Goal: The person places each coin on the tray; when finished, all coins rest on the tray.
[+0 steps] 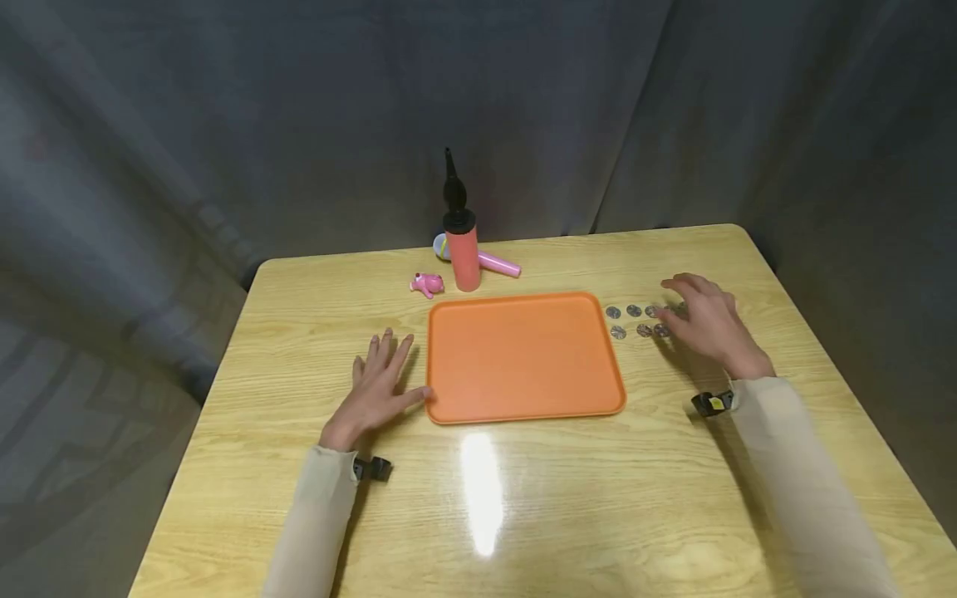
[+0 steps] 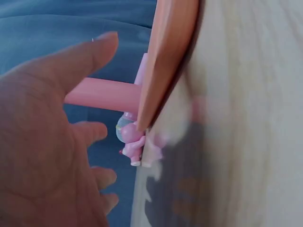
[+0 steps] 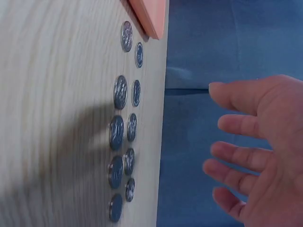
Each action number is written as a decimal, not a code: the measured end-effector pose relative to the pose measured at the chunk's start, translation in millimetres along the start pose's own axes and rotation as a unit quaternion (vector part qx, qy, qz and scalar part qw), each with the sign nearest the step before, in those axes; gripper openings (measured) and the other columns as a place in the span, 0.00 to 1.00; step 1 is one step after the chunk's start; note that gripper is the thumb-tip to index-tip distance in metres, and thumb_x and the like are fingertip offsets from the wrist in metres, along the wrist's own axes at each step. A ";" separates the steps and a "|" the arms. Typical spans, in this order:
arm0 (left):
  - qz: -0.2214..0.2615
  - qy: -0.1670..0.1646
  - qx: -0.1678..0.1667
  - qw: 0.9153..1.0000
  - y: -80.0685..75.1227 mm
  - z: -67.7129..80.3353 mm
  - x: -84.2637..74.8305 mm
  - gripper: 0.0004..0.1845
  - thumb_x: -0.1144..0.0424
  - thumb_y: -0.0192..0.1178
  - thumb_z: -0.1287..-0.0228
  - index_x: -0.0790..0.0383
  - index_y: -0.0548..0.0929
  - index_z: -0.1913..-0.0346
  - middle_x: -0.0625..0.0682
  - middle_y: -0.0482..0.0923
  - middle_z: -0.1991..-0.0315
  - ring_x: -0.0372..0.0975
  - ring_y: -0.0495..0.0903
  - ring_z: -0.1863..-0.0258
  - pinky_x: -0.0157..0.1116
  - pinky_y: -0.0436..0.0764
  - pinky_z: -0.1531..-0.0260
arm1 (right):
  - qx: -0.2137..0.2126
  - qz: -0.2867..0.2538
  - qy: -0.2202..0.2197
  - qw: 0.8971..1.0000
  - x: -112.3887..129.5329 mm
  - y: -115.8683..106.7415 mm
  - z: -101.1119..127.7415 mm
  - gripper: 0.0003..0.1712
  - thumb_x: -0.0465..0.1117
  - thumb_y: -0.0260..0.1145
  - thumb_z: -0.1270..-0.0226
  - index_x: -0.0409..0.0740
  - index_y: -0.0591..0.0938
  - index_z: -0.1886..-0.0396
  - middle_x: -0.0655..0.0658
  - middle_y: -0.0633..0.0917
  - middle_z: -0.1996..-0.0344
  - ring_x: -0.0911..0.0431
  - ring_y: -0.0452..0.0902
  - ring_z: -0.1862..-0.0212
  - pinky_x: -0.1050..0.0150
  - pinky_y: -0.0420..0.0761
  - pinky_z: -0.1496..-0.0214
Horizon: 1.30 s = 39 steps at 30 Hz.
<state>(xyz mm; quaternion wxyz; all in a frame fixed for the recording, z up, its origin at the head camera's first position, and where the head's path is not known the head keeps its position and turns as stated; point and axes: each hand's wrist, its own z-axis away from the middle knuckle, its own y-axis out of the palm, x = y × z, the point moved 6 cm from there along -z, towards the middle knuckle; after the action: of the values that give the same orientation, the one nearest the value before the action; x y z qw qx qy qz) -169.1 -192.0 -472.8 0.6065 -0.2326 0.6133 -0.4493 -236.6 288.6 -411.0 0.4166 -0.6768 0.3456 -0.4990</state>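
Right of the orange tray [image 1: 523,357], several silver coins [image 3: 120,92] lie flat on the table in two rows. My right hand [image 1: 706,324] hovers over the right part of those rows, holding nothing; its fingers look relaxed and apart from the coins in the right wrist view. My left hand [image 1: 374,394] is spread beside the tray's left edge, thumb at the rim in the head view. In the left wrist view that hand's fingers [image 2: 104,177] are loose, with nothing in them. Some coins are hidden under my right hand in the head view.
Behind the tray stands a red hand pump [image 1: 465,257] with a black nozzle. A pink toy microphone [image 1: 499,265] lies behind it, partly covered. A small pink figurine [image 1: 428,284] is left of the pump. Dark curtains [image 1: 359,124] surround the wooden table [image 1: 598,498].
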 end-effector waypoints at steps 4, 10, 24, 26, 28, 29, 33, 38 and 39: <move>0.028 0.015 0.018 0.999 7.2 -2.5 -0.5 0.54 0.36 0.62 0.38 0.49 0.45 0.18 0.62 0.29 0.17 0.59 0.27 0.18 0.68 0.31 0.26 | 0.022 -0.014 0.008 1.000 2.2 6.9 -10.7 0.27 0.41 0.65 0.29 0.29 0.75 0.37 0.24 0.74 0.37 0.28 0.69 0.36 0.29 0.67 0.37; 0.049 0.028 0.036 0.998 15.5 -3.5 -0.7 0.54 0.37 0.65 0.39 0.47 0.46 0.18 0.58 0.29 0.17 0.55 0.27 0.18 0.64 0.29 0.24 | 0.069 -0.054 0.023 0.996 1.6 24.1 -24.8 0.26 0.41 0.63 0.28 0.29 0.76 0.36 0.25 0.75 0.37 0.30 0.72 0.38 0.33 0.75 0.40; 0.052 0.050 0.042 0.996 21.4 -4.3 4.1 0.57 0.39 0.69 0.43 0.47 0.47 0.18 0.60 0.32 0.17 0.57 0.28 0.18 0.63 0.26 0.24 | 0.111 -0.070 -0.001 0.991 9.5 56.2 -49.0 0.19 0.36 0.65 0.30 0.30 0.82 0.44 0.26 0.82 0.45 0.36 0.81 0.48 0.39 0.81 0.47; 0.053 0.052 0.041 0.996 22.2 -4.1 5.0 0.57 0.40 0.70 0.43 0.47 0.47 0.18 0.60 0.32 0.17 0.57 0.28 0.18 0.64 0.26 0.25 | 0.113 -0.068 0.000 0.991 9.8 59.6 -49.9 0.18 0.35 0.65 0.31 0.30 0.83 0.45 0.27 0.83 0.46 0.36 0.82 0.47 0.39 0.81 0.46; 0.052 0.052 0.040 0.996 22.5 -4.1 5.8 0.57 0.40 0.70 0.43 0.48 0.47 0.18 0.60 0.33 0.17 0.57 0.28 0.18 0.64 0.26 0.25 | 0.112 -0.065 0.003 0.992 9.1 63.0 -51.2 0.18 0.35 0.66 0.31 0.30 0.83 0.45 0.27 0.84 0.48 0.35 0.82 0.47 0.39 0.81 0.45; 0.052 0.052 0.039 0.997 22.6 -4.1 6.2 0.57 0.40 0.70 0.43 0.48 0.47 0.18 0.60 0.33 0.17 0.56 0.28 0.18 0.64 0.26 0.25 | 0.112 -0.063 0.007 0.992 8.6 64.6 -51.9 0.18 0.35 0.66 0.31 0.30 0.83 0.45 0.27 0.84 0.48 0.36 0.82 0.47 0.40 0.81 0.45; 0.053 0.052 0.036 0.997 22.6 -3.8 6.8 0.57 0.40 0.70 0.44 0.48 0.47 0.18 0.60 0.33 0.17 0.56 0.28 0.18 0.63 0.25 0.24 | 0.101 -0.062 0.021 0.993 6.4 69.5 -53.9 0.17 0.35 0.67 0.32 0.30 0.83 0.46 0.27 0.85 0.50 0.37 0.83 0.49 0.41 0.82 0.47; 0.054 0.050 0.039 0.997 23.7 -4.0 7.0 0.57 0.40 0.69 0.43 0.49 0.46 0.18 0.59 0.32 0.17 0.55 0.28 0.18 0.62 0.25 0.24 | 0.079 -0.067 0.029 0.994 5.4 71.2 -54.8 0.14 0.35 0.68 0.33 0.31 0.85 0.51 0.29 0.87 0.55 0.39 0.85 0.54 0.43 0.84 0.52; 0.055 0.049 0.039 0.997 23.9 -4.3 6.9 0.57 0.40 0.69 0.43 0.48 0.46 0.18 0.59 0.32 0.17 0.55 0.28 0.18 0.62 0.25 0.24 | 0.075 -0.067 0.030 0.994 5.7 71.1 -55.0 0.13 0.35 0.69 0.33 0.31 0.85 0.52 0.30 0.88 0.56 0.39 0.86 0.55 0.43 0.84 0.53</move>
<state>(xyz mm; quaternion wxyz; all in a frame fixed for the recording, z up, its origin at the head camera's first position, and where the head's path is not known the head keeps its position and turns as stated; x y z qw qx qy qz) -168.0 -184.9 -497.0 0.6078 -0.1524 0.6361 -0.4502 -291.8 242.1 -464.9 0.4211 -0.6498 0.2739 -0.5705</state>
